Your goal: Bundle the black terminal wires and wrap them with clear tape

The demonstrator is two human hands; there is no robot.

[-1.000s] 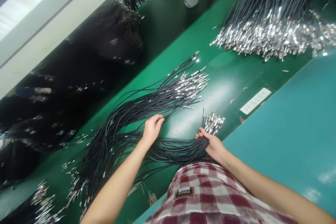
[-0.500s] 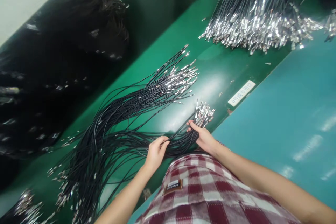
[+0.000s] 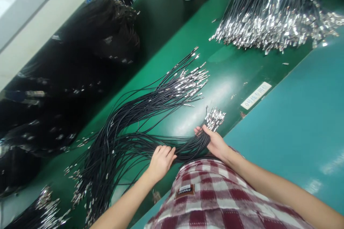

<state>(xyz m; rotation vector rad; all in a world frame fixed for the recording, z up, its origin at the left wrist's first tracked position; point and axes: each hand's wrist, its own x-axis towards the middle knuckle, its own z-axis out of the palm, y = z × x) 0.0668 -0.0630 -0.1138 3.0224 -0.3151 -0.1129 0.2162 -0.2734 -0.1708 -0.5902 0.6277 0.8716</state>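
Note:
My right hand is wrapped round a bundle of black cables, just below its cluster of silver terminals. Farther left along the same bundle, my left hand rests over the cables with its fingers curled round them; the fingertips are partly hidden. The bundle runs left over the green tabletop into a larger heap of black cables. Beyond my hands, another spread of cables lies with its terminals pointing to the upper right.
A thick fan of cables with silver ends lies at the upper right. A white label is stuck near the table's front edge. Dark cable piles fill the left, under a pale beam. More terminals show at the lower left.
My left hand has turned from a pinch on a few strands to lying palm down over the bundle. My right hand keeps its hold. The whole view has shifted slightly.

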